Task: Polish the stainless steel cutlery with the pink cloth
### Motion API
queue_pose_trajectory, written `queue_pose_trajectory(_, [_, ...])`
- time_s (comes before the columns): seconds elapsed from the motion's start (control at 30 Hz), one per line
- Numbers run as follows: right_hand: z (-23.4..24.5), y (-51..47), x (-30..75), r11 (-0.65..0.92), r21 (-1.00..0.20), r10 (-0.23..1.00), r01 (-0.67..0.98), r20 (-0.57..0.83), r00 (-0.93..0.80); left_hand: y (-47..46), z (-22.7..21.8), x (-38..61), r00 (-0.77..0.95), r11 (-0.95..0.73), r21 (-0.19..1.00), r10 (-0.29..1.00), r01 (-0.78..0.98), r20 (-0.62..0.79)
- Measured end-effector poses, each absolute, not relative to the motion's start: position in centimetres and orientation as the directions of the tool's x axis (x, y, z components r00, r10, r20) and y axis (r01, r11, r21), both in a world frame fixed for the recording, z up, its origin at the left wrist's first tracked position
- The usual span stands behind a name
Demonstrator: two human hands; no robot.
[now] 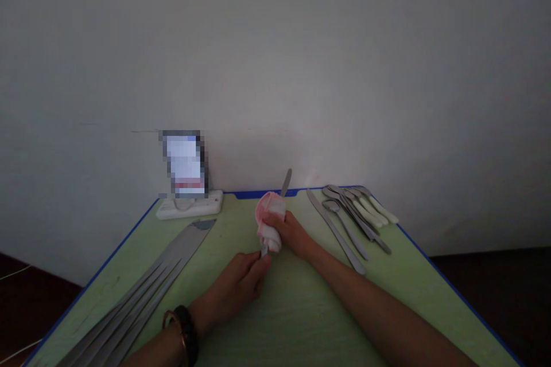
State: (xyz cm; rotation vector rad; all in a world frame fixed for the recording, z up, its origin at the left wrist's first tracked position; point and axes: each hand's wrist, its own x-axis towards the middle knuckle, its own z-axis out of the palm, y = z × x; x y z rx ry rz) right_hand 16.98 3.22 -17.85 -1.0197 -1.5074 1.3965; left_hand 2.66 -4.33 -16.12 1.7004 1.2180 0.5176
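Left hand (247,275) closed on the near end of a metal knife (286,180); right hand (293,232) clasping a pink-and-white cloth (271,212) around its middle, rounded tip poking out beyond. Knife held over the green worktop (293,321), centre. Flat metal cutlery (148,292) fanned left; white-handled cutlery (375,210) and a spoon (348,232) right. Lit screen (185,163) at back left.

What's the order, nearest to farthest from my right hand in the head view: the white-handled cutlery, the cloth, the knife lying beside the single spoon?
1. Cloth: gripped in your right hand.
2. Knife: to the hand's right, left of the single spoon.
3. White-handled cutlery: further right, past that spoon.
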Motion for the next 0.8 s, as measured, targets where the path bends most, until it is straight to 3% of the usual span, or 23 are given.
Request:
queue_pose_trajectory(0.5, [-17.84, 3.22, 16.92, 0.062, -0.998, 0.93, 0.028, 0.047, -0.364, -4.59, -16.64, 2.49, 0.468, -0.162, 0.846, 0.877, 0.507, -0.112])
queue_pose_trajectory(0.8, [-17.87, 3.22, 17.16, 0.083, -0.996, 0.914, 0.034, 0.062, -0.401, -4.52, -16.81, 2.59, 0.476, -0.135, 0.88, 0.873, 0.455, -0.112])
